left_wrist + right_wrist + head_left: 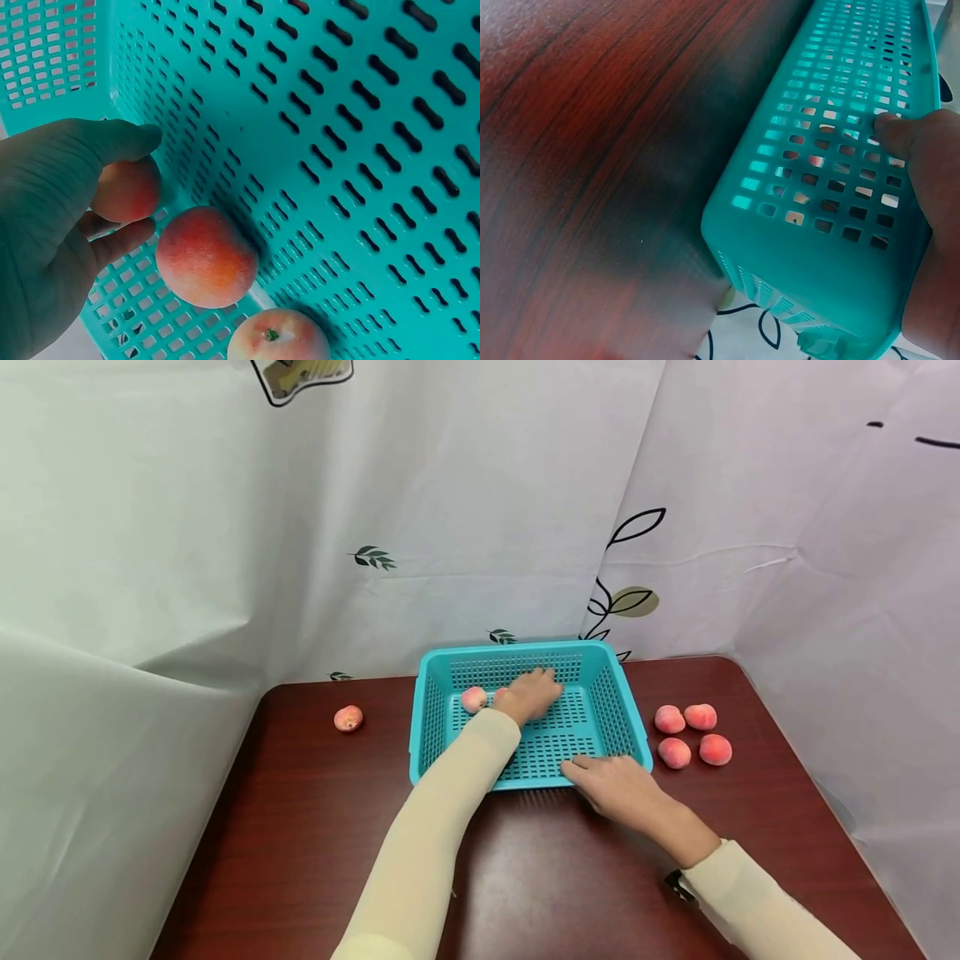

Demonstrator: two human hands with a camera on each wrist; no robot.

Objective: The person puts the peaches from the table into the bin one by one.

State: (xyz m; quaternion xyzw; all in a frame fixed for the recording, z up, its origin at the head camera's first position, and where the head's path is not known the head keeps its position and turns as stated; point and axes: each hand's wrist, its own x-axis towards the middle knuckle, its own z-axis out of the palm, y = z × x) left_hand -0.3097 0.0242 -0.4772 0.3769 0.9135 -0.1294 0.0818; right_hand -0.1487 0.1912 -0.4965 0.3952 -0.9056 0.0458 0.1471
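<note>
A turquoise plastic basket (517, 648) with slotted walls stands on the table. My left hand (534, 695) reaches into it and pinches a peach (129, 191) between thumb and fingers, close to the basket's far side. Beside that hand, two more peaches lie on the basket floor, a red-orange one (206, 257) and a paler one (279, 339) with its stem end showing. My right hand (618, 789) grips the near rim toward the right corner. In the right wrist view its thumb (892, 133) presses on the outer wall; its other fingers are hidden.
Right of the basket, several peaches (674, 752) sit in a loose group on the dark red wooden table (315, 843). A single peach (348, 718) lies to the left. White printed cloth (480, 510) hangs behind the table and along both sides.
</note>
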